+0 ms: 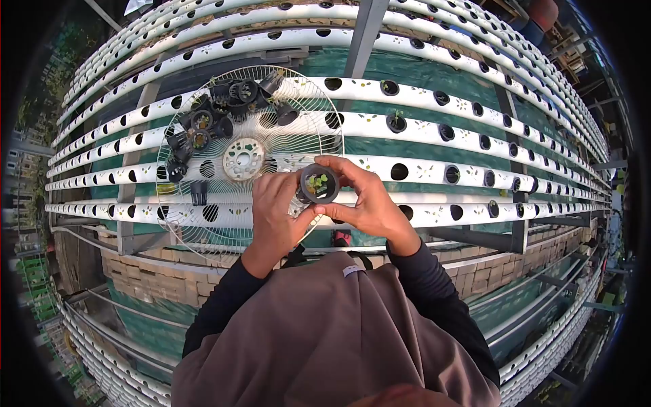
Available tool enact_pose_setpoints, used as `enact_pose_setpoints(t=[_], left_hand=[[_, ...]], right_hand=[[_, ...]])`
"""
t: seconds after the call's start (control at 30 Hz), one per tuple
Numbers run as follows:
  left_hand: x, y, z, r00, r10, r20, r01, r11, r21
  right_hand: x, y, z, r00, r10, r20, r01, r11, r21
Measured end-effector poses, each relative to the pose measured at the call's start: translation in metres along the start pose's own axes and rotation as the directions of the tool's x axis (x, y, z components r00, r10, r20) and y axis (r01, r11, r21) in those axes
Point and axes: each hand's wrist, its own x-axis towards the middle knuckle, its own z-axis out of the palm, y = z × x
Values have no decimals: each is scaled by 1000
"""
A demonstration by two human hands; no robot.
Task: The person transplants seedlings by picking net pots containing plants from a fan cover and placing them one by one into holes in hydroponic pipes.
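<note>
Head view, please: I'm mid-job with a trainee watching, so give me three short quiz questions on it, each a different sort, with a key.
1. Multiple choice: what do the left hand and right hand hold between them?
A) a round black plastic pot with green seedlings
B) a blue metal watering can
C) a yellow garden hose
2. True or false: the round white wire grille lies across white pipes with round holes.
3. Fill in: from the person's viewpoint, the loose black plastic pots on the grille lie to the ____ of the held pot.

Key: 1 A; 2 true; 3 left.
</note>
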Motion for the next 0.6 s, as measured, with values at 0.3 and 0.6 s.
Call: enact_pose_setpoints(t=[0.3,0.6], left_hand=[[11,14,45,955,65,288,-56,998,-40],[14,-6,41,972,-49,230,51,999,-3]], right_hand=[[-40,39,-42,982,159,-102,-140,976,169],[-70,101,-88,816,44,-577,-303,882,-361]])
